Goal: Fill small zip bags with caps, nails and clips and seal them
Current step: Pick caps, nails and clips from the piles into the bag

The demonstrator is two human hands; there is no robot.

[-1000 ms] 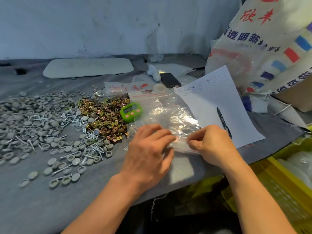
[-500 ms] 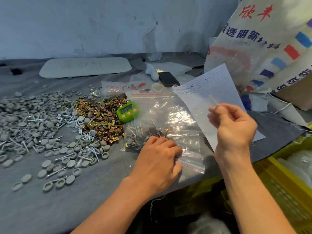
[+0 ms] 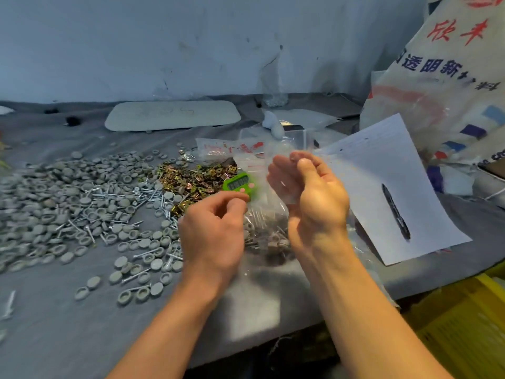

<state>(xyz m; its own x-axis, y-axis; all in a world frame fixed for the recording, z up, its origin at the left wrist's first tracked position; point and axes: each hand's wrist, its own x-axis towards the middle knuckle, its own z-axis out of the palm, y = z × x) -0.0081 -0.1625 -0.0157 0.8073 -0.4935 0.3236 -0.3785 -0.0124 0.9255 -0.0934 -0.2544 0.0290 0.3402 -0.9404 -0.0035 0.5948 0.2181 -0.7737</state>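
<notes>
R hand [image 3: 308, 198] pinches clear bag [image 3: 284, 145] mid-frame; L hand [image 3: 216, 228] curled, grip unclear. We shd spread its mouth wide first.

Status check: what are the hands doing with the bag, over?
Right hand pinches a clear bag, held up. Left hand curled beside it, grip unclear. Filled bags lie beneath. Nothing in the way.

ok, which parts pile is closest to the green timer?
The brass clips: their pile runs up to the left edge of the green timer. The grey caps and nails lie further left.
</notes>
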